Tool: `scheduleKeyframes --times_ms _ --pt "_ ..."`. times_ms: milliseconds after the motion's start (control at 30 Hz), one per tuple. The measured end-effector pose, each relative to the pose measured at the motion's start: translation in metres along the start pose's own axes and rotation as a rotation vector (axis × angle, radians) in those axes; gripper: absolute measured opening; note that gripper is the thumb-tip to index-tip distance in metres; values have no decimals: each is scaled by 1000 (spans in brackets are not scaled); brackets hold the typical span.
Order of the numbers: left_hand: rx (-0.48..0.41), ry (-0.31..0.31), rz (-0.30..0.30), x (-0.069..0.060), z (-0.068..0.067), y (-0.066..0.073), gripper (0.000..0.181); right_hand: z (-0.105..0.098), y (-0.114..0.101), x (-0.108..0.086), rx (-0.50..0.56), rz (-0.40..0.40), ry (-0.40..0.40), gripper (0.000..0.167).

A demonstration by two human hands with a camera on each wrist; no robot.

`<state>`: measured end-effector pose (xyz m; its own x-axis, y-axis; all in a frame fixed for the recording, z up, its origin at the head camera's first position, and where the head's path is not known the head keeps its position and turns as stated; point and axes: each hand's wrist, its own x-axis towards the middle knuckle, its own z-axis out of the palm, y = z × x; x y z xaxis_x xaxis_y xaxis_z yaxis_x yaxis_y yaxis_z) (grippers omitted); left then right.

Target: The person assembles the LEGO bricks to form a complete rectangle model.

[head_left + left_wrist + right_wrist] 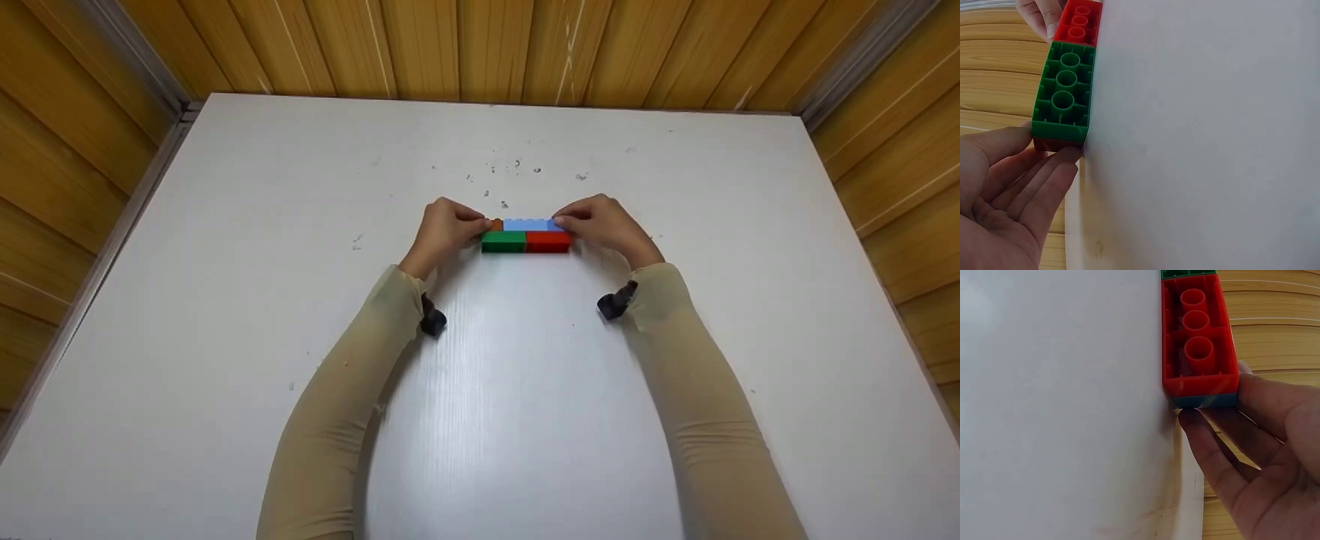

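A short wall of joined toy building bricks lies on its side on the white table. Its near row has a green brick (503, 242) at left and a red brick (547, 242) at right; their hollow undersides with round tubes show in the wrist views. Behind them are a light blue brick (525, 225) and an orange-brown brick (496, 224) at the left end. My left hand (442, 234) pinches the left end, thumb and fingertips at the brown brick. My right hand (611, 229) pinches the right end, where a blue layer (1219, 400) shows behind the red brick.
The white table (525, 420) has dark scuff marks (517, 163) beyond the bricks. Wood-patterned walls (495, 52) stand at the back and both sides. A small black camera (433, 321) sits on my left wrist, another camera (615, 304) on my right.
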<state>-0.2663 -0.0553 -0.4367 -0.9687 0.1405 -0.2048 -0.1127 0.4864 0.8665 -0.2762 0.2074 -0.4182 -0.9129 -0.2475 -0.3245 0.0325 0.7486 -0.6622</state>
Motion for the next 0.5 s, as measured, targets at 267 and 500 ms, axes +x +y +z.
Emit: scheduleKeyframes --times_ms 267,500 --pt "20 -20 15 0 -1 -1 26 2 2 1 11 -13 15 36" --pt "33 -54 56 -2 -2 -4 37 3 4 1 15 -27 51 40"
